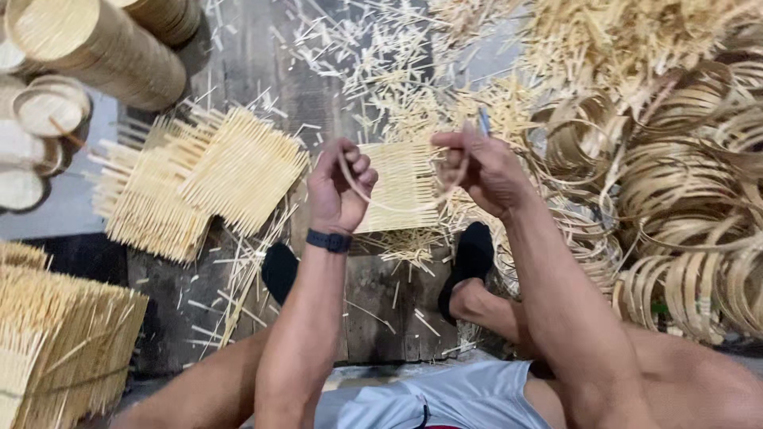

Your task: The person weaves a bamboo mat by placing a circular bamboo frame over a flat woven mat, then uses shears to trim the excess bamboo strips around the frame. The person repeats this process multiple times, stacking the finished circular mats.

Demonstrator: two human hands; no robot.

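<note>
My left hand (340,189) and my right hand (479,169) are raised in front of me, each closed on one end of a thin bent bamboo strip (373,199) that sags in a curve between them. Under the hands lies a small woven bamboo mat (404,187) on the wooden floor boards. A dark band sits on my left wrist (329,241). A thin blue-grey stick (484,121) pokes up from my right fist. My two feet in black socks (280,268) rest below the mat.
More woven mats (203,171) are piled at left, another stack (56,342) at lower left. Stacked round bamboo frames (103,48) sit upper left. Many bamboo rings (683,199) heap up at right. Loose bamboo splints (381,63) litter the floor ahead.
</note>
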